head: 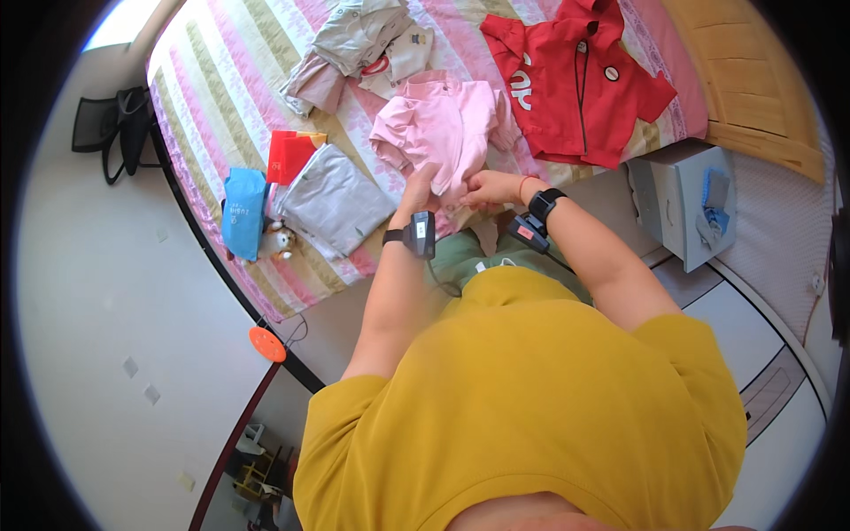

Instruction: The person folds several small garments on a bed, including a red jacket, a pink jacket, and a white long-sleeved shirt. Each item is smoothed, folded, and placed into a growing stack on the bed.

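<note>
A small pink jacket [445, 126] lies on the striped bedspread before me, its lower part drawn towards the bed's near edge. My left hand [420, 189] grips its lower edge on the left side. Close by on the right, my right hand [490, 188] pinches the same jacket's lower edge. A red zip-front jacket [571, 86] with white lettering is spread out to the right. Behind the pink jacket is a heap of light clothes [362, 40]. To the left lies a folded grey cloth [335, 199] with red packets [289, 156] by its far corner.
A blue packet [244, 212] and a small plush toy [279, 240] are near the bed's left edge. A grey bedside cabinet [684, 199] stands at the right, below a wooden headboard [744, 79]. An orange disc-shaped object [267, 344] is beside the bed's left corner.
</note>
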Demonstrator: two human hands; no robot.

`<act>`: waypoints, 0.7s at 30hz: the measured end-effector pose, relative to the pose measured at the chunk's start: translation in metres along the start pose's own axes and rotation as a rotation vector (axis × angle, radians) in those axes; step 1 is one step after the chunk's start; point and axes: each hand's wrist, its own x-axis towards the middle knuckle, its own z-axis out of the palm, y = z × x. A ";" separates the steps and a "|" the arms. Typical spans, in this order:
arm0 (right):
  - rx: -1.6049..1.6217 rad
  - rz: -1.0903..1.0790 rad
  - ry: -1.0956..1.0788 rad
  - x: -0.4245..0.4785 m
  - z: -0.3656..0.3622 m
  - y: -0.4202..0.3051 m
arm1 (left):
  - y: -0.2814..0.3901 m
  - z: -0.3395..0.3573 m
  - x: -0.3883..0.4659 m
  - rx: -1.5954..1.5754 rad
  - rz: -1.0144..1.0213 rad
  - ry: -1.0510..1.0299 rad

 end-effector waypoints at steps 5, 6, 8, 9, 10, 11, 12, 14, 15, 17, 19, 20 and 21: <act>0.263 0.154 0.306 -0.012 -0.017 0.038 | 0.029 -0.011 -0.006 0.801 0.262 0.127; 0.369 0.169 0.393 -0.010 -0.019 0.048 | 0.031 -0.030 0.005 0.993 0.215 0.137; 0.512 0.192 0.543 -0.018 -0.024 0.058 | 0.020 -0.058 0.027 1.316 0.285 0.225; 0.543 0.190 0.603 -0.026 -0.027 0.065 | 0.022 -0.051 0.034 1.480 0.332 0.265; 0.572 0.189 0.662 -0.033 -0.029 0.076 | 0.028 -0.041 0.039 1.412 0.219 0.182; 0.598 0.190 0.720 -0.039 -0.032 0.085 | 0.025 -0.034 0.050 1.418 0.376 0.264; 0.631 0.176 0.748 -0.044 -0.034 0.089 | 0.019 -0.034 0.062 1.403 0.530 0.367; 0.614 0.173 0.877 -0.059 -0.039 0.091 | 0.019 -0.023 0.083 1.242 0.569 0.317; 0.608 0.176 0.938 -0.066 -0.041 0.094 | 0.018 -0.003 0.085 1.045 0.467 0.292; 0.432 0.163 0.998 -0.059 -0.076 0.148 | 0.022 0.017 0.101 0.979 0.256 0.055; 0.373 0.134 1.107 -0.059 -0.104 0.190 | 0.014 0.054 0.097 0.919 0.183 -0.015; 0.335 0.184 1.139 -0.060 -0.116 0.207 | 0.011 0.066 0.103 0.969 0.061 -0.018; 0.293 0.225 1.173 -0.059 -0.132 0.222 | 0.004 0.073 0.114 0.946 0.055 -0.028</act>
